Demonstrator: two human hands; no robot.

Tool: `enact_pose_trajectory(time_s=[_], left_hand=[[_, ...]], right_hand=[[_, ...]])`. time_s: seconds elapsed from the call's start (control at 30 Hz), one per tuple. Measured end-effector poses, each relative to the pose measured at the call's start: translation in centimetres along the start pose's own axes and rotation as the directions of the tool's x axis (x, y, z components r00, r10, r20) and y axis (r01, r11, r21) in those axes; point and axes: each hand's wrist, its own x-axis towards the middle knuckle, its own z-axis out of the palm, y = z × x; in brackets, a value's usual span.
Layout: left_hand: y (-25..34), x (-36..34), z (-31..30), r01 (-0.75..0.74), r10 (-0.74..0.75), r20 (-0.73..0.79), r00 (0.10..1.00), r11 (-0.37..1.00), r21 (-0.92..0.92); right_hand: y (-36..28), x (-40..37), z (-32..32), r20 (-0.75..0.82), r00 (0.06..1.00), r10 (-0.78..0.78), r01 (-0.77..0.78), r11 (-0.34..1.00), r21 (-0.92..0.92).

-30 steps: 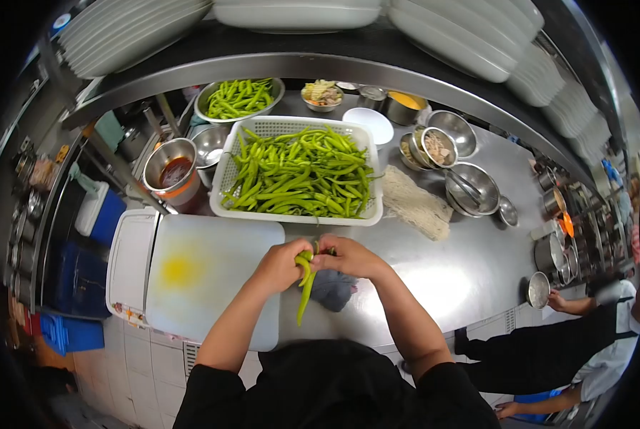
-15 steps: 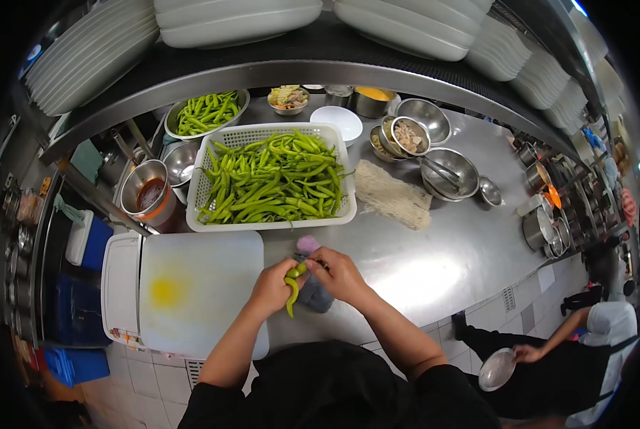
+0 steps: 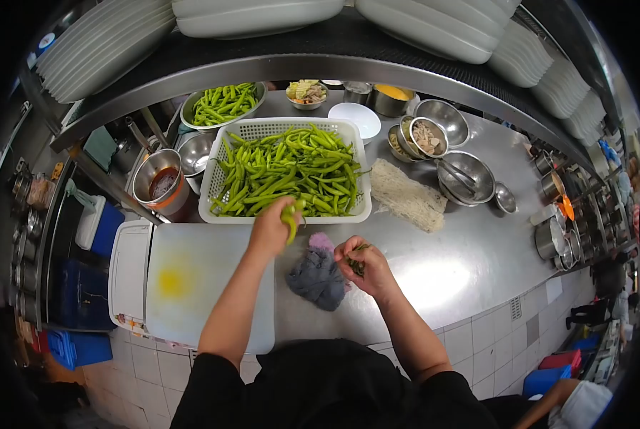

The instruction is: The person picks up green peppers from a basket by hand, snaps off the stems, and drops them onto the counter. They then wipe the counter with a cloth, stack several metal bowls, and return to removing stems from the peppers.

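Note:
My left hand (image 3: 268, 230) is closed around a few green chilli peppers (image 3: 290, 223), at the near edge of a white plastic basket (image 3: 365, 204). Long green chilli peppers (image 3: 295, 168) fill that basket. Over the steel counter, my right hand (image 3: 374, 273) has its fingers curled around small dark green pieces that look like pepper stems (image 3: 358, 262). A crumpled grey cloth (image 3: 316, 280) lies between the two hands, with a pink cloth (image 3: 321, 241) showing behind it.
A white cutting board (image 3: 213, 293) with a yellow stain lies left. Behind the basket stands a metal bowl of peppers (image 3: 223, 107). Dried noodles (image 3: 406, 193) and metal bowls (image 3: 470, 175) sit right. A plate shelf (image 3: 277, 68) crosses overhead. A co-worker's arm (image 3: 549, 404) shows at lower right.
My hands have parted: the left moved up to the basket with the peppers, the right moved right with the stem pieces. The grey cloth is uncovered. The co-worker has moved mostly out of view.

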Motion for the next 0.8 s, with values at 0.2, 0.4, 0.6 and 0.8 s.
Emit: enact_pose_trajectory(time_s=[0.2, 0.4, 0.6, 0.8], left_hand=[[2.3, 8.2, 0.1, -0.187, 0.052, 0.220, 0.974, 0.736, 0.651], [4.7, 10.1, -1.3, -0.224, -0.109, 0.323, 0.940, 0.519, 0.825], [8.8, 6.7, -6.4, -0.356, 0.176, 0.321, 0.931, 0.636, 0.685], [9.4, 1.2, -8.1, -0.437, 0.314, 0.322, 0.893, 0.774, 0.459]], right_hand=[[0.4, 0.1, -0.4, -0.097, 0.993, 0.061, -0.072, 0.992, -0.108], [-1.4, -0.1, -0.9, -0.160, 0.987, -0.034, -0.022, 0.943, -0.333], [-3.1, 4.5, 1.2, -0.079, 0.940, -0.332, 0.126, 0.554, -0.823], [-2.1, 7.3, 4.2, 0.194, 0.954, -0.227, 0.230, 0.144, -0.963]])
